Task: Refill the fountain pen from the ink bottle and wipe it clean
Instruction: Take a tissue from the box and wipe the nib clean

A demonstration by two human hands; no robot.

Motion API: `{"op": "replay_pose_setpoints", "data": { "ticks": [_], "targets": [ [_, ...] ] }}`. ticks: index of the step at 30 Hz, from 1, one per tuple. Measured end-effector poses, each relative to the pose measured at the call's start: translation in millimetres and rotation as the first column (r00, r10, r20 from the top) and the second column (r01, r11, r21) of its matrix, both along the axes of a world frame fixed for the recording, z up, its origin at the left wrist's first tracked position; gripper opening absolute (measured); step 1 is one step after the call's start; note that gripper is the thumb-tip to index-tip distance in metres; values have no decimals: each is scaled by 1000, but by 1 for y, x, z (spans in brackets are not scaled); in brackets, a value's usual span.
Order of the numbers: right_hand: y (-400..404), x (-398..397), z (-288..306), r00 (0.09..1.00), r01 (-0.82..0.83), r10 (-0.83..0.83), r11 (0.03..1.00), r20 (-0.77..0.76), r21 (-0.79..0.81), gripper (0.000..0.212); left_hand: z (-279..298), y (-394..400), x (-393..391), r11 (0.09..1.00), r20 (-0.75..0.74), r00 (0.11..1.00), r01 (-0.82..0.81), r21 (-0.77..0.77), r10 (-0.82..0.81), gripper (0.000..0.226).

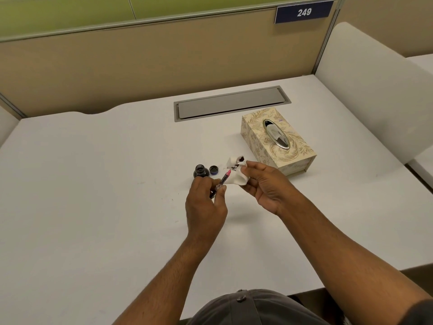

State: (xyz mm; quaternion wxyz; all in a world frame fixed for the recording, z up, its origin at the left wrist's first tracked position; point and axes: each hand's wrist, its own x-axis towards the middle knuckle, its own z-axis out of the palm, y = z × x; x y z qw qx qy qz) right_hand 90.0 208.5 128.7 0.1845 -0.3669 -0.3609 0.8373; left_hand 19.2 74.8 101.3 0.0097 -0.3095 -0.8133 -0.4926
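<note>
Your left hand [206, 202] pinches the pen [223, 179] above the worktop [93, 172]; your right hand [264, 184] grips an ink-stained tissue [236, 173] at its tip. The open ink bottle [201, 171] stands just beyond.

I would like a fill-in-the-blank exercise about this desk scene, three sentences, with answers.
1. The left hand holds the ____.
2. The right hand holds a white tissue stained with ____.
3. The ink bottle stands open, its cap lying ____ it on the desk.

Answers: pen; ink; beside
</note>
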Motion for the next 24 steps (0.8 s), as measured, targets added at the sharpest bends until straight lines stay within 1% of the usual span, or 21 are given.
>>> {"op": "replay_pose_setpoints", "data": {
  "ticks": [3,6,10,13,16,18,20,21,22,24],
  "targets": [
    [-1,-2,-3,998,23,-24,999,55,25,22,-2,0,0,999,-14,999,49,-17,-49,13],
    [-4,-4,-3,999,20,-23,998,45,56,27,-6,0,0,994,-48,996,67,-81,-71,11],
    [-8,-3,-2,996,-90,89,991,15,100,24,-9,-2,-4,993,-73,996,48,-111,-57,12],
    [-7,0,-1,978,-206,208,967,8,150,34,-7,-4,-6,993,-55,997,51,-109,-57,12],
    [-7,3,-3,961,-275,256,915,101,295,30,-5,-4,-8,992,-57,994,86,-87,-92,14],
    [-7,2,-4,942,-330,267,836,202,437,25,-4,-4,-11,989,-57,991,116,-87,-122,14],
    [-5,2,-5,924,-377,264,748,276,546,24,-2,-4,-14,986,-27,989,140,-92,-143,13],
    [-3,2,-4,919,-388,264,726,291,568,24,0,-4,-16,985,-4,989,148,-92,-149,13],
    [-1,3,-3,922,-384,266,728,283,567,24,1,-5,-17,984,26,988,154,-90,-152,13],
    [2,6,-2,944,-329,257,792,207,515,22,5,-5,-19,983,126,980,162,-84,-151,13]
  ]
}}
